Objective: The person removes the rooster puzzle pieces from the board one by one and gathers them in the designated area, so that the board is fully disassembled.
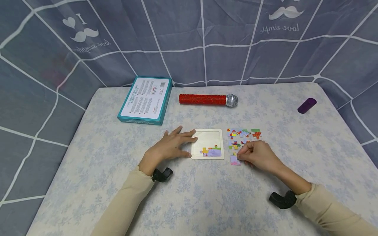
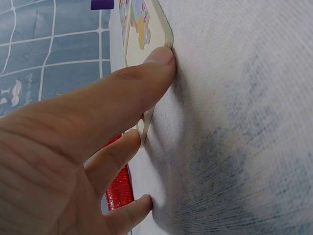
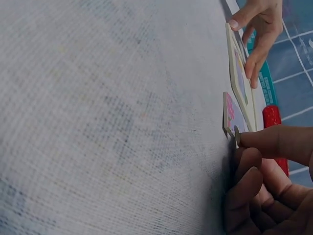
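A pale wooden puzzle tray lies flat, with joined purple, yellow and green pieces in its lower right part. My left hand has its fingers spread at the tray's left side; the thumb touches the near corner and fingertips rest along the left edge. To the right of the tray, my right hand pinches the edge of a purple-and-pink puzzle piece between thumb and finger. Seen in the right wrist view, that piece stands slightly tilted. Several loose colourful pieces lie just beyond, partly hidden by the hand.
A red glittery microphone lies behind the tray. Toward the back left is a teal box with a white printed label. A purple cylinder lies at the far right. Grey checked cloth hangs behind the table.
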Tool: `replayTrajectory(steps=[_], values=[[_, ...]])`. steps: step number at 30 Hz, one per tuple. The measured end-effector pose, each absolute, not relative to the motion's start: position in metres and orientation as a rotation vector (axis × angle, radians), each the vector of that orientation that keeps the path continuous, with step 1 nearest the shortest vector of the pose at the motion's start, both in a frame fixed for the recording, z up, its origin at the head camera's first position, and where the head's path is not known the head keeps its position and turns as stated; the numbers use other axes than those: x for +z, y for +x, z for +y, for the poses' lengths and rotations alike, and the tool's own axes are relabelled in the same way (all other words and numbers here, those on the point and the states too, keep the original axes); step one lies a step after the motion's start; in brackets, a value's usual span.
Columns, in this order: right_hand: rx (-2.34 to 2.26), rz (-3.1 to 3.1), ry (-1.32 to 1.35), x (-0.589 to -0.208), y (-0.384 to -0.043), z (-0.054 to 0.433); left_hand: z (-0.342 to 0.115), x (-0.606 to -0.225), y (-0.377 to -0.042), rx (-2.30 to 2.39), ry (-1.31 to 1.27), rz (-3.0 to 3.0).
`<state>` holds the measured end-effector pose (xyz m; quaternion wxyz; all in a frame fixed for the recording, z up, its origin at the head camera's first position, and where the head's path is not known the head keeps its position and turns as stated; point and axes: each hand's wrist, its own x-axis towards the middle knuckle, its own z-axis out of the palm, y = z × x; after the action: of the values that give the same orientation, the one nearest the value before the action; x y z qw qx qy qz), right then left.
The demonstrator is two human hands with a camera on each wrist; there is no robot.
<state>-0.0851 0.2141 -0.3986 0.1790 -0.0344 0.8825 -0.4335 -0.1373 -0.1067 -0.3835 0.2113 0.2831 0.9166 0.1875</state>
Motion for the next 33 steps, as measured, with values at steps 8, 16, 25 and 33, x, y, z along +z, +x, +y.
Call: replayTrajectory(steps=[8, 16, 25, 33], values=[[-1.196, 2.556, -0.136, -0.399, -0.086, 0.213, -0.107, -0.384, -0.137, 0.534, 0.776, 2.541], [-1.163, 2.597, -0.216, -0.391, -0.091, 0.212, -0.106, -0.382, -0.136, 0.545, 0.775, 2.543], [-1.198, 2.610, -0.450, -0.386, -0.108, 0.183, -0.106, -0.384, -0.137, 0.538, 0.762, 2.540], [-1.116, 2.625, -0.648, -0.393, -0.115, 0.154, -0.105, -0.384, -0.138, 0.525, 0.750, 2.540]])
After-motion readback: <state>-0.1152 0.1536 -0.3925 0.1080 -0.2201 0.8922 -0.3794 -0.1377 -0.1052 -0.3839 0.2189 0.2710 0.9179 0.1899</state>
